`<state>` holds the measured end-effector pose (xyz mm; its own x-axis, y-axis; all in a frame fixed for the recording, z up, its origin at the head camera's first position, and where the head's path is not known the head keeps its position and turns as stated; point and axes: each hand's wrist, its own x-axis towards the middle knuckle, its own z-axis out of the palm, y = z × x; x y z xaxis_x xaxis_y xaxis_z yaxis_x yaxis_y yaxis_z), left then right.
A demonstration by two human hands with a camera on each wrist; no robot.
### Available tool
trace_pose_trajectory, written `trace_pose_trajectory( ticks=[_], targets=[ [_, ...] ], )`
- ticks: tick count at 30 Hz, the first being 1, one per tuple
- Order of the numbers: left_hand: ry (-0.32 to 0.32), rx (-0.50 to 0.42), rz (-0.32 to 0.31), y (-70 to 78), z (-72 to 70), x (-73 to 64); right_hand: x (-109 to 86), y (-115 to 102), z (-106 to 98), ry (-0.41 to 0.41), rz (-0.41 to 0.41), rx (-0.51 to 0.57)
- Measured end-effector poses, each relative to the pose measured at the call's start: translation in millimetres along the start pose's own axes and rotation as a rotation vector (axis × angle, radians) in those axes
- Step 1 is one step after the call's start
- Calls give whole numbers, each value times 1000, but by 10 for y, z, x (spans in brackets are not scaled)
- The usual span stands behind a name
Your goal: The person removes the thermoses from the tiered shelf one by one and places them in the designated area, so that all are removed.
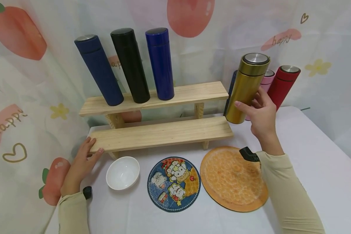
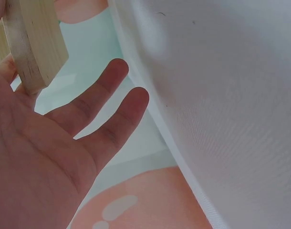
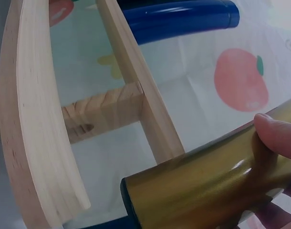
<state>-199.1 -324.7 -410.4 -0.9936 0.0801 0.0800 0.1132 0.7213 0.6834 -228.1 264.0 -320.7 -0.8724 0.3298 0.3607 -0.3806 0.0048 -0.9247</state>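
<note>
**Right hand (image 1: 263, 113) has the gold flask (image 1: 245, 91), just off the rack's right end!**

And it's a firm hold: thumb on the near side, fingers round the far side, low on the barrel, leaving the steel-topped lid uncovered, presumably so the base can be steered. The flask leans, its bottom beside the lower shelf (image 1: 163, 133); whether they touch, I can't tell.

Over to the left hand (image 1: 82, 161), pinching that shelf's other end, two fingers spread free, probably to steady the light wooden frame. Up top, the navy flask (image 1: 99, 71), black flask (image 1: 130, 65) and blue flask (image 1: 160, 65) stand in a row, gaps between them, likely for finger room. Behind the gold one, the pink flask (image 1: 267, 79) and red flask (image 1: 283, 84) wait on the bench (image 1: 304, 146).
</note>
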Motion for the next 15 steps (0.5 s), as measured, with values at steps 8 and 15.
trace_pose_trajectory(
  ticks=[8, 15],
  targets=[
    [-8, 11, -3, 0, 1, -2, 33, 77, -147, 27, 25, -35],
    [-30, 35, -35, 6, 8, 3, 52, 164, -238, 41, 99, -84]
  ],
)
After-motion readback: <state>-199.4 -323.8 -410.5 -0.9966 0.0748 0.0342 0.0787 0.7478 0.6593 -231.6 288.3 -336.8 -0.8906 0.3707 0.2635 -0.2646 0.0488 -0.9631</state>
